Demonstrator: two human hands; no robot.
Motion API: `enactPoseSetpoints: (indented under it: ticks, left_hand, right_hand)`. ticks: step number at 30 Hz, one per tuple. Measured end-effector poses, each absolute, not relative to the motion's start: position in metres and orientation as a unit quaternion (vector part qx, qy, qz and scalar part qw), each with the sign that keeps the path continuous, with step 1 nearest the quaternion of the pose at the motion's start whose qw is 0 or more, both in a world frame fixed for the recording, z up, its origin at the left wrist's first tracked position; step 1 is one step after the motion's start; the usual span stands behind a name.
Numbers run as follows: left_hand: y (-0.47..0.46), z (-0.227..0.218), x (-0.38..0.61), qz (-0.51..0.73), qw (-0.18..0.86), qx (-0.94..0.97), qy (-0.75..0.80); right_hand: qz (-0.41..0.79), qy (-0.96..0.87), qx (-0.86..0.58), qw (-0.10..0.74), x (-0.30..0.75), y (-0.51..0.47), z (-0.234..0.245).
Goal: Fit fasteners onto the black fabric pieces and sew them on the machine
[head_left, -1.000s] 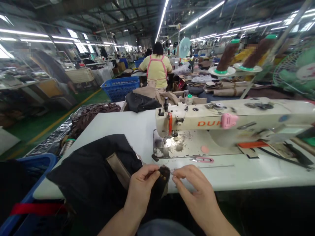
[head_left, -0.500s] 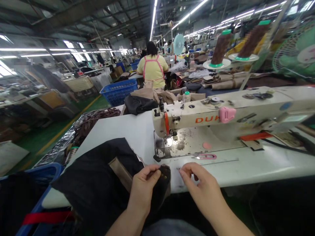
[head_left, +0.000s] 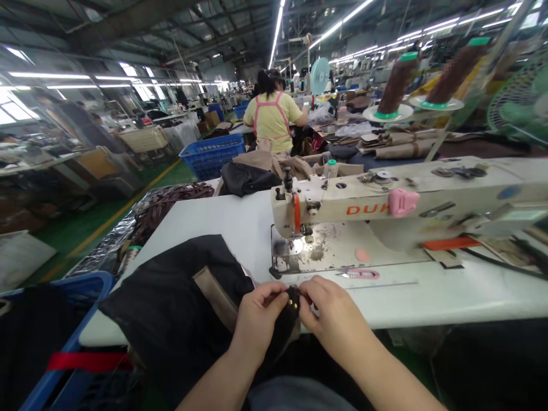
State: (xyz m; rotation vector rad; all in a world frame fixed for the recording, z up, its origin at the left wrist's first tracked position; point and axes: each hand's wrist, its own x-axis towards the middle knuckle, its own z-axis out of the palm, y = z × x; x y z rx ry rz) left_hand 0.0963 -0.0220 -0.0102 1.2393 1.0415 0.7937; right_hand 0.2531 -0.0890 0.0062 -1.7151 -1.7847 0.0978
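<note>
My left hand (head_left: 257,319) pinches the edge of a black fabric piece (head_left: 180,308) with a tan strip, which lies on the white table (head_left: 214,222) and hangs over its near edge. The pinched corner carries small brass studs (head_left: 294,299). My right hand (head_left: 329,317) has its fingers closed on that same studded corner, touching my left fingers. Both hands sit just in front of the white sewing machine (head_left: 385,211) and its metal needle plate (head_left: 299,251).
Pink snips (head_left: 359,274) lie on the machine bed. Two brown thread cones (head_left: 396,85) stand behind the machine. A blue crate (head_left: 55,337) with a red strap sits at my left. A person in a yellow shirt (head_left: 274,114) works ahead; a blue basket (head_left: 212,154) stands nearby.
My right hand has moved left from the table edge and closed onto the studded corner beside my left hand. The left hand has kept its grip.
</note>
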Motion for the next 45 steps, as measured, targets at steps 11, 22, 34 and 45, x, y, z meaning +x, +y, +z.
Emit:
enactPoseSetpoints:
  ticks: [11, 22, 34, 45]
  left_hand:
    - [-0.021, -0.011, 0.099, 0.346, 0.619, 0.536, 0.458]
    - [-0.02, -0.012, 0.101, 0.358, 0.633, 0.515, 0.455]
    - [-0.019, -0.012, 0.102, 0.367, 0.657, 0.474, 0.458]
    - [-0.019, -0.015, 0.102, 0.366, 0.634, 0.506, 0.456]
  right_hand:
    - [0.048, -0.685, -0.66, 0.303, 0.255, -0.086, 0.007]
    - [0.062, -0.669, -0.662, 0.332, 0.254, -0.087, 0.004]
    - [-0.038, -0.668, -0.612, 0.422, 0.254, -0.104, 0.003]
    - [-0.215, -0.734, -0.583, 0.272, 0.244, -0.098, -0.005]
